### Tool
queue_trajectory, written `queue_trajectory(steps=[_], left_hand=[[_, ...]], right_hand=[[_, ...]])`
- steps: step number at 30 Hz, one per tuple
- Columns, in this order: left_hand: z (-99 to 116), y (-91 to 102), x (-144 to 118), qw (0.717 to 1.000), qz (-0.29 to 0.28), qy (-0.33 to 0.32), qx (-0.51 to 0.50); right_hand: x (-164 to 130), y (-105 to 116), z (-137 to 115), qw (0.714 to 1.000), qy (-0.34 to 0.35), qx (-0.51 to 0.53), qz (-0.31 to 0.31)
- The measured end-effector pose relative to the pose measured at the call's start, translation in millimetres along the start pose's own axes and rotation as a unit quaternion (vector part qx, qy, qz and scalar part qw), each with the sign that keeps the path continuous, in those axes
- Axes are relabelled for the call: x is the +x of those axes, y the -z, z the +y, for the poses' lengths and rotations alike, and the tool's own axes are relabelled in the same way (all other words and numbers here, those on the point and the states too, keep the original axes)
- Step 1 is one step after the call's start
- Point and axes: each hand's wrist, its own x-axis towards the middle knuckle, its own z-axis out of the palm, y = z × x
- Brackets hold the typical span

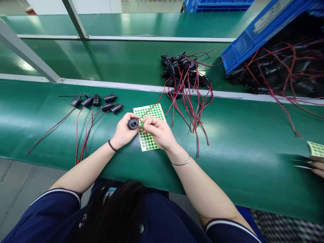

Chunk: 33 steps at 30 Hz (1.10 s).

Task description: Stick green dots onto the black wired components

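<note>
My left hand (124, 131) is closed around a small black pump (133, 124), its round face turned up. A red wire runs from it toward the upper right. Close beside the pump, my right hand (159, 132) pinches a green round sticker (142, 125) between thumb and fingertips. Beneath both hands lies a pale yellow sheet of green dot stickers (149, 145), partly covered by them. Whether the sticker touches the pump, I cannot tell.
Several pumps (96, 100) with wires lie at left on the green bench (227, 152). A larger pump pile (186, 64) trails red wires behind my hands. At right, a tilted blue crate (243, 47) spills more. Another person's hand (317, 165) shows at the right edge.
</note>
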Motion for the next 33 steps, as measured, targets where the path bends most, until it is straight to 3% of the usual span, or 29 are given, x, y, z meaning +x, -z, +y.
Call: queue_trajectory(steps=[11,19,33], left_hand=[[-3.9,-3.5,-2.4,0.999,-0.015,-0.035,0.033],[-8.1,-2.7,-3.0,0.993,-0.029,-0.083,0.081],[-6.4,-2.6,-3.5,0.989,-0.034,-0.105,0.093]], right_hand=[[-1.3,-4.9,4.3,1.000,0.008,-0.007,0.005],[-0.8,-6.9,2.7,0.999,-0.026,0.017,0.019],[-1.5,-8.4,-3.4,0.999,-0.045,0.013,0.022]])
